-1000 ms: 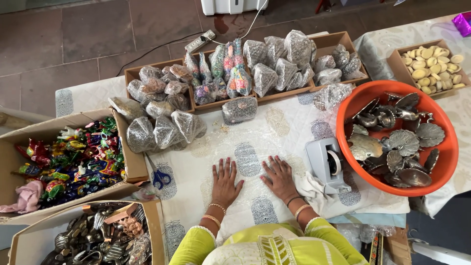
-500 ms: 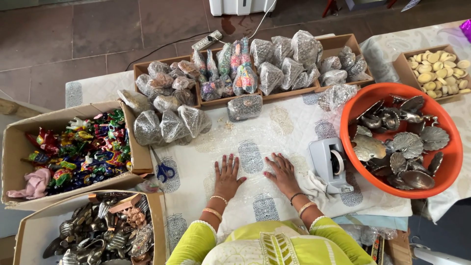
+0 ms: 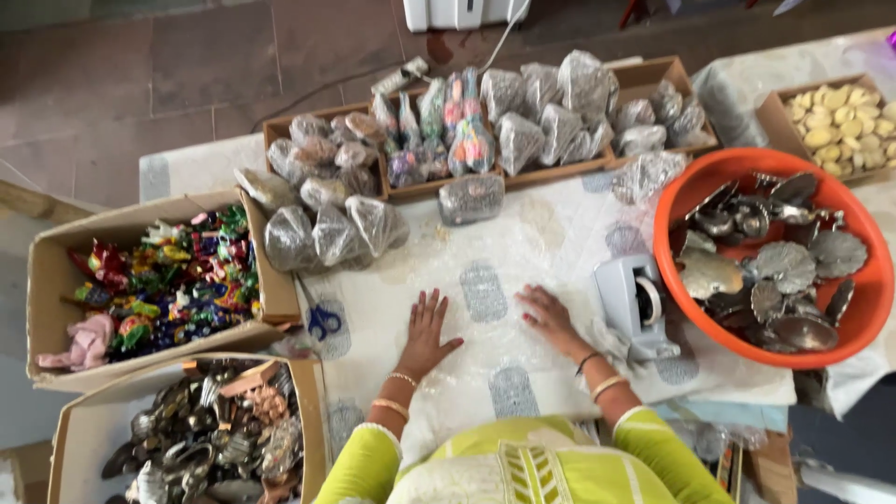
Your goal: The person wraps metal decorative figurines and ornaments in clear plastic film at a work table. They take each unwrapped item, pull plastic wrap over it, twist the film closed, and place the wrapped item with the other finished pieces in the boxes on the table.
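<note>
My left hand (image 3: 427,332) lies flat on the white patterned tablecloth (image 3: 485,243), fingers spread, holding nothing. My right hand (image 3: 548,317) rests palm down a little to the right, also spread and bare. A grey tape dispenser (image 3: 636,304) stands just right of my right hand. Blue-handled scissors (image 3: 319,317) lie left of my left hand. Bangles circle both wrists, and yellow-green sleeves show at the bottom.
An orange basin (image 3: 854,322) of silver metal pieces sits at right. Cardboard trays (image 3: 411,187) of plastic-wrapped packets line the back. A box of colourful figurines (image 3: 159,280) and a box of metal items (image 3: 201,439) stand at left. A box of pale yellow pieces (image 3: 840,117) sits far right.
Both hands stay flat on the cloth, now slightly farther apart. The view has shifted a little, moving everything rightward in frame.
</note>
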